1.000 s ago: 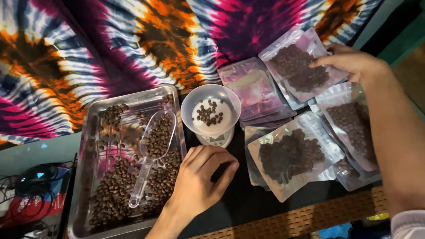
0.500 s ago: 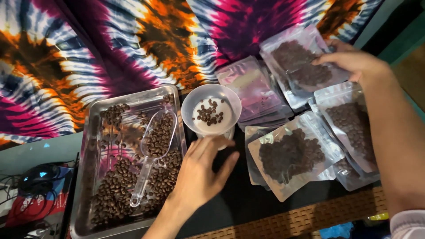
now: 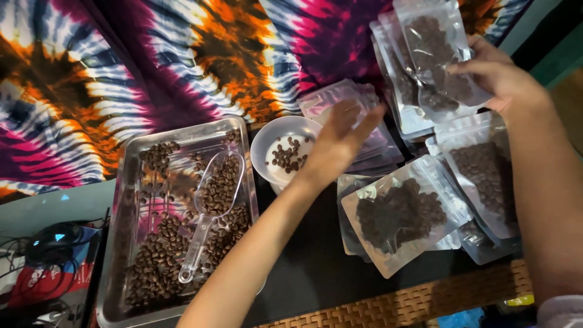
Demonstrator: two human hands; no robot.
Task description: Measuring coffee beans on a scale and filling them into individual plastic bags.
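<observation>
My right hand [image 3: 501, 76] grips a clear pouch of coffee beans [image 3: 434, 51] at the upper right, lifted above another filled pouch. My left hand [image 3: 343, 136] reaches with spread fingers over the stack of empty pouches [image 3: 376, 136], holding nothing. Just left of it sits a white cup [image 3: 282, 155] with a few beans inside. A metal tray [image 3: 127, 182] at the left holds many beans and a clear plastic scoop [image 3: 209, 209].
Filled pouches lie on the dark table at the right, one in the middle [image 3: 401, 212] and one by my right forearm [image 3: 486, 176]. A tie-dye cloth [image 3: 152, 67] hangs behind. A computer mouse [image 3: 51, 240] sits at the lower left. A wicker edge [image 3: 395, 304] runs along the front.
My left hand has moved from beside the tray up and right to the empty pouches. My right hand has lifted its filled pouch higher.
</observation>
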